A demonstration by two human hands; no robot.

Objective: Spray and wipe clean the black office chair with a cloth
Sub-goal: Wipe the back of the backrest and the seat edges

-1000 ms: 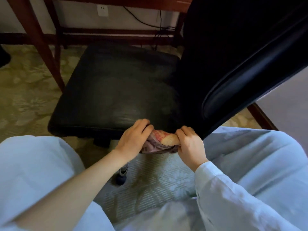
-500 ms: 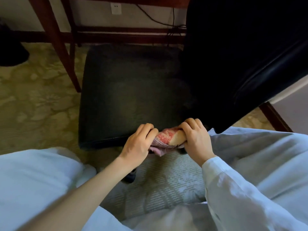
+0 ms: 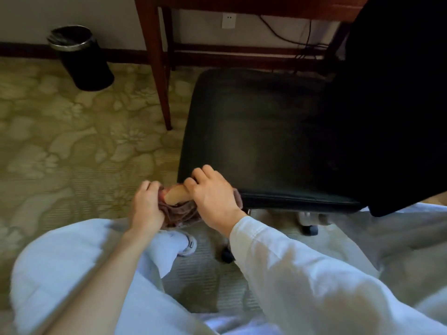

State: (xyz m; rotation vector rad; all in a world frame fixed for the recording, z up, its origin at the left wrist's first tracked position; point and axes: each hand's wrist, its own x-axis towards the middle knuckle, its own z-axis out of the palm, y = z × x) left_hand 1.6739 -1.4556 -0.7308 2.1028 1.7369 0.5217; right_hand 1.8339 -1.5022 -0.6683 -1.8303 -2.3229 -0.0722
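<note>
Knees (image 3: pixel 60 269) in pale trousers fill the bottom of the view, with a white shoe (image 3: pixel 188 245) showing between them on the carpet (image 3: pixel 60 141). A bare left forearm and a white right sleeve (image 3: pixel 302 274) reach forward from there.

Both hands meet at the near left corner of the seat (image 3: pixel 261 141). The left hand (image 3: pixel 147 206) sits just off the corner, over the carpet, its fingers (image 3: pixel 147 186) curled round the bunched cloth (image 3: pixel 180 210). The right hand (image 3: pixel 212 197) lies on the seat's near edge, its fingers (image 3: pixel 200 175) bent and grasping the other end of the cloth. The cloth is brownish with a tan fold showing between the hands; it hangs partly below the seat edge, and a bit of it sticks out from under the right palm along that edge.

Under the seat two casters (image 3: pixel 227 255) show, one near the shoe and one further right.

The seat is dark and matte, and the chair's black backrest (image 3: pixel 391 93) rises on the right side.

Beyond the seat stands a wooden desk leg (image 3: pixel 159 68) with rails behind it. Dark cables (image 3: pixel 307 39) hang by the wall under the desk, near a white outlet (image 3: pixel 228 20). A black bin (image 3: pixel 82 56) with a liner stands on the carpet by the wall, at the far left.
</note>
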